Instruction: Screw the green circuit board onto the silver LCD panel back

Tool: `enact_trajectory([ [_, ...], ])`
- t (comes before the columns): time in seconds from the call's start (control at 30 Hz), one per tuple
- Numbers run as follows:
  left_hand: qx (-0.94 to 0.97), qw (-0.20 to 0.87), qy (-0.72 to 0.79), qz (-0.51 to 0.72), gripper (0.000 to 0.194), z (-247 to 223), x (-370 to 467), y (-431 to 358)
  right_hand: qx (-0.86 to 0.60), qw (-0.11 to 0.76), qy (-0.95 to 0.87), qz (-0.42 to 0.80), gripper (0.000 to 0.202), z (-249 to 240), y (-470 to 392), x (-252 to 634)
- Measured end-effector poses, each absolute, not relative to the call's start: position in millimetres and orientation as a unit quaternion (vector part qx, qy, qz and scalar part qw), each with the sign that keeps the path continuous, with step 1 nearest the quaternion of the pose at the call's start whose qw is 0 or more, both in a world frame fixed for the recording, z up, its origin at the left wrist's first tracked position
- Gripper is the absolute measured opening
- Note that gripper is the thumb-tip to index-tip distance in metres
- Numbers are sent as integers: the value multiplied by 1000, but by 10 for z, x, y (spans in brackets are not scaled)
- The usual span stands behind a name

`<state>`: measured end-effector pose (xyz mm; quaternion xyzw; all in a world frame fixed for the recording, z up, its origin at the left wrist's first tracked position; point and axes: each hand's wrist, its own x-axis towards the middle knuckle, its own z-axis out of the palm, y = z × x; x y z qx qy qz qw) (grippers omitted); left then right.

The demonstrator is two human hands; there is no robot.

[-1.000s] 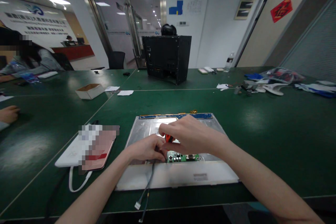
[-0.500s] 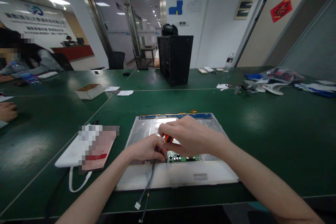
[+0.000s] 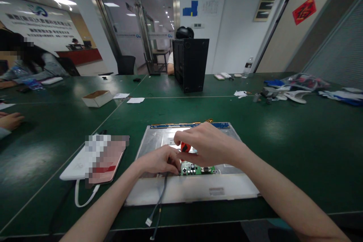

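Observation:
A flat metal-backed display panel (image 3: 193,189) lies on the green table in front of me. My right hand (image 3: 204,141) grips the orange-and-black handle of a screwdriver (image 3: 185,146), held over a small green circuit board (image 3: 197,170) on the panel. The screwdriver's tip is hidden. Close by, my left hand (image 3: 164,160) rests at the board's left end with its fingers pinched together; what they hold, if anything, is hidden. From under that hand a dark cable (image 3: 163,193) with a white plug runs over the panel's near edge.
Left of the panel lie a white device (image 3: 75,164) and a pink phone (image 3: 106,168). Farther back are an open box (image 3: 98,99), a black computer case (image 3: 195,66) and a bottle (image 3: 247,67). Another person's hand (image 3: 11,121) is at the far left.
My right hand has shifted slightly right and turned a little, and more of the orange handle shows. My left hand stays put. The other person's hand has moved slightly right.

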<state>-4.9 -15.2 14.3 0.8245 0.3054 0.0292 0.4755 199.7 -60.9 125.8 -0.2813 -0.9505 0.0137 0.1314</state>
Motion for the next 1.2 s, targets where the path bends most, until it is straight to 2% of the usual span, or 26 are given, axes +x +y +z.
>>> enact_trajectory([
  [1.2,831,468,299,41,9,166,-49,-151,-269,125,-955,9,14,1229,-614,1985],
])
